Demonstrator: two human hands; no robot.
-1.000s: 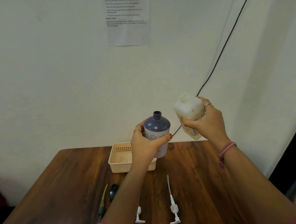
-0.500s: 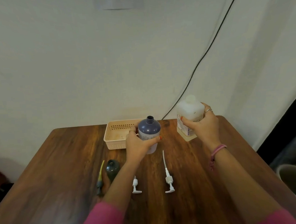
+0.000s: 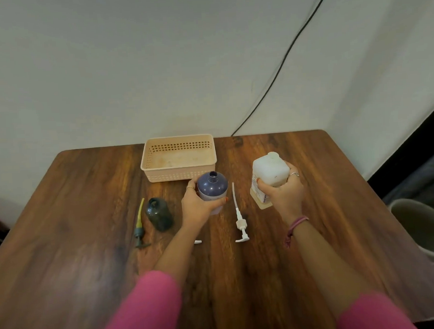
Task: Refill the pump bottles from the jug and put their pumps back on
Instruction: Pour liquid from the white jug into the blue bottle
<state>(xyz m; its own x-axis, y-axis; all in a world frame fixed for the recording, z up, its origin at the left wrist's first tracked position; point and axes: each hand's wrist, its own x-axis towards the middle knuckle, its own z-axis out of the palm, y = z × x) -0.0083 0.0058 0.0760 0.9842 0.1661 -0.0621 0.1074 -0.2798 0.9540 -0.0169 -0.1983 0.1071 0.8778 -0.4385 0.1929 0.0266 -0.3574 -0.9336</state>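
Note:
My left hand (image 3: 196,205) grips a purple pump bottle (image 3: 212,187) with an open neck, standing upright on the wooden table (image 3: 324,173). My right hand (image 3: 283,193) holds the white jug (image 3: 269,173) upright, its base on or just above the table. A dark green bottle (image 3: 159,214) stands open to the left. Beside it lies a green and yellow pump (image 3: 139,227). A white pump (image 3: 239,218) lies between my hands. Another white pump (image 3: 198,241) is mostly hidden under my left forearm.
A peach plastic basket (image 3: 179,176) sits at the table's back, just behind the purple bottle. A black cable (image 3: 281,65) runs down the wall to the table's rear edge. A grey-white bin (image 3: 425,226) stands off the table's right side.
Both hands came down from mid-air: the purple bottle and the jug are now at table level, both upright. The camera has tilted down toward the table.

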